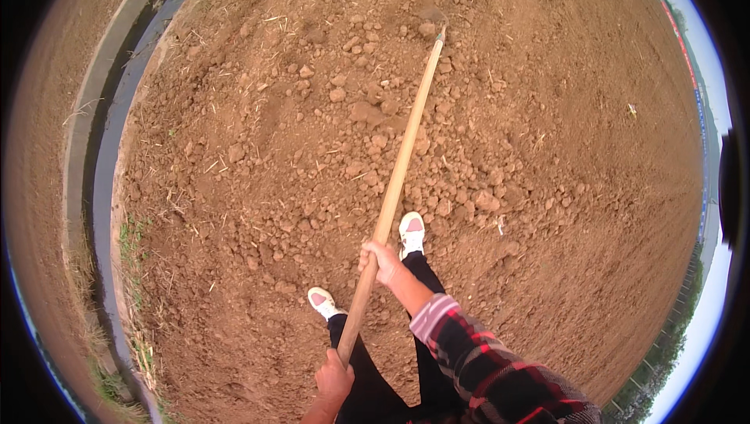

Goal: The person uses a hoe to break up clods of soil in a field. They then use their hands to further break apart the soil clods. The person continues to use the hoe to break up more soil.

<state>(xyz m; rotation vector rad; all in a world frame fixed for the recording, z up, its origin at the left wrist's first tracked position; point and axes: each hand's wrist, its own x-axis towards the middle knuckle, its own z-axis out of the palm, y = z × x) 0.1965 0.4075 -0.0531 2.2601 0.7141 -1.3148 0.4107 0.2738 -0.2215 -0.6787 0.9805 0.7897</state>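
Note:
A long wooden handle [404, 157] runs from near my body to the soil far in front of me. My right hand [382, 261] grips it around the middle of its lower half. Close to the near end, my left hand [335, 376] is closed around the same handle. At the far end, a narrow metal neck [443, 31] joins what looks like a hoe blade [432, 14], down among the clods and partly hidden by soil. Crumbled brown soil [328, 149] with many lumps lies under and beside the handle.
Two white shoes with pink toes, the left [323, 301] and the right [412, 232], stand on the soil. A concrete-edged ditch [111, 149] with dark water curves along the left. Grass tufts [132, 236] grow on its bank. A long red and blue banner [682, 49] borders the field at right.

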